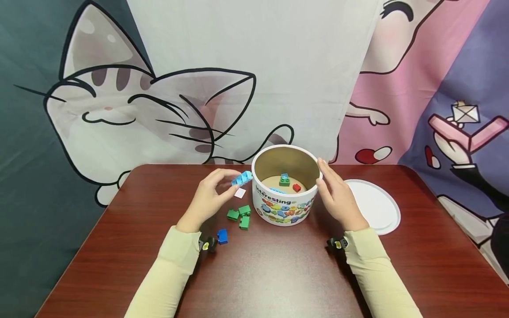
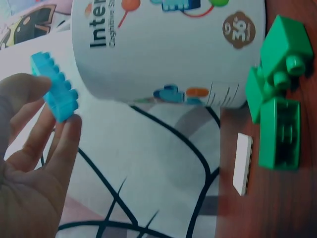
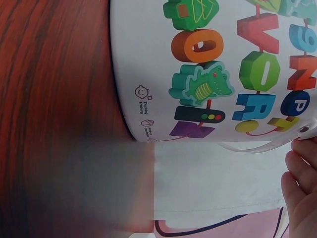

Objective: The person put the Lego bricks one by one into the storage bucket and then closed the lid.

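Observation:
Between the thumb and fingers of my left hand (image 1: 210,194) is a light blue toy brick (image 1: 242,178), raised beside the left rim of a round white bucket (image 1: 283,212). The left wrist view shows the brick (image 2: 55,87) with its row of studs facing the bucket wall. My right hand (image 1: 341,197) rests its fingers on the bucket's right rim, the fingertips close to the handle joint in the right wrist view. Inside the bucket lie a green brick (image 1: 284,181) with a blue one on it, a red brick (image 1: 296,187) and a light blue piece (image 1: 277,190).
Left of the bucket are several green bricks (image 1: 244,222), a flat white piece (image 1: 240,193) and a dark blue brick (image 1: 222,236). A round white lid (image 1: 375,207) lies on the brown table (image 1: 278,278) to the right. Behind the table hangs a printed cloth (image 1: 302,66).

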